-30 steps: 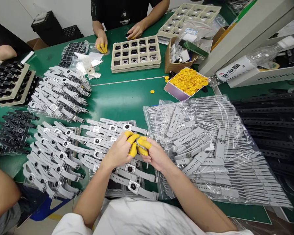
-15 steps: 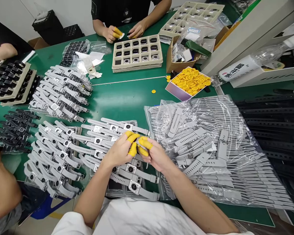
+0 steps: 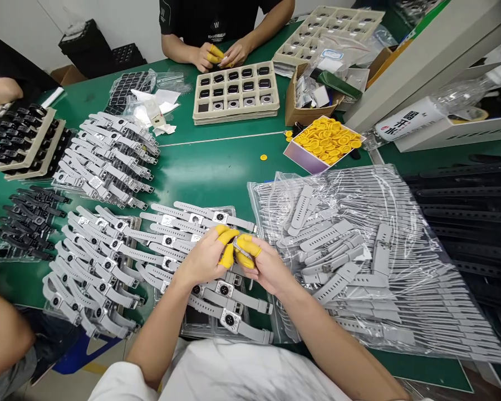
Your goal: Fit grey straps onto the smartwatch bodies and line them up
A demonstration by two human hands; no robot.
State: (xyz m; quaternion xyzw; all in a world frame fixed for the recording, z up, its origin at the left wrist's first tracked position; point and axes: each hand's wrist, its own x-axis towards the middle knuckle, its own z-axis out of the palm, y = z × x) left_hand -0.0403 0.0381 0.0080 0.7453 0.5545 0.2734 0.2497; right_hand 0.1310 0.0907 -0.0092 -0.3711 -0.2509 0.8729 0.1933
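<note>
My left hand [image 3: 206, 253] and my right hand [image 3: 264, 260] meet over the tray, both with yellow finger cots on the fingertips. Between them they pinch a smartwatch [image 3: 236, 244]; only a grey edge of it shows, the rest is covered by the fingers. Beneath and beside my hands, grey-strapped smartwatches [image 3: 230, 319] lie in rows across a clear plastic tray [image 3: 200, 322]. Just right of my right hand, loose grey watch straps [image 3: 326, 235] rest on a large clear bag [image 3: 404, 223] packed with more straps.
More grey-strapped watches [image 3: 104, 262] lie at left, beside black-strapped ones [image 3: 29, 220]. A box of yellow finger cots [image 3: 328, 139] stands beyond the bag. Across the green table [image 3: 200, 167], a co-worker's hands [image 3: 221, 55] are behind a beige tray [image 3: 236, 114]. A bottle [image 3: 417, 118] leans at right.
My hands keep nearly the same pinch on the smartwatch. The whole view has shifted slightly. Across the table, the co-worker's two hands have come closer together.
</note>
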